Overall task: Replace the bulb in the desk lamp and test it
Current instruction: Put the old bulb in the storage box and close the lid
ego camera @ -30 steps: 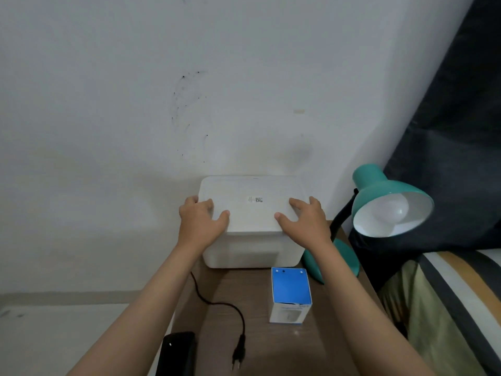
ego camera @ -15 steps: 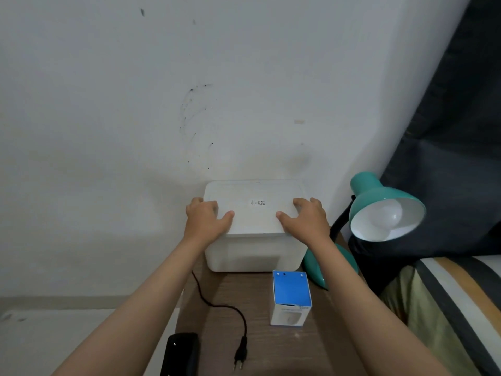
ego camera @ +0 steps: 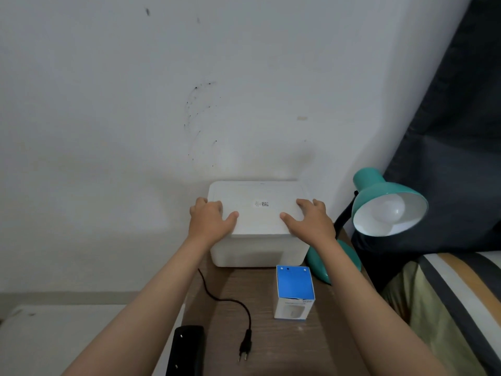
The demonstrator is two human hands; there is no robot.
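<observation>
A teal desk lamp (ego camera: 379,191) stands at the right of the wooden table, its shade tilted toward me with a white bulb (ego camera: 387,211) inside. Its black cord ends in an unplugged plug (ego camera: 245,346) lying on the table. A blue-topped white bulb box (ego camera: 295,291) stands in front of the lamp base. A white lidded storage box (ego camera: 257,248) sits against the wall. My left hand (ego camera: 210,221) grips the lid's left edge and my right hand (ego camera: 311,221) grips its right edge.
A black power strip (ego camera: 187,348) lies at the table's (ego camera: 284,348) near left edge. A white wall rises right behind the box. A bed with a striped cover (ego camera: 461,294) and a dark curtain (ego camera: 447,131) border the table on the right.
The view has tilted slightly, shifting everything in frame. Both hands stay on the white box's lid in the same grip; the lid looks unmoved.
</observation>
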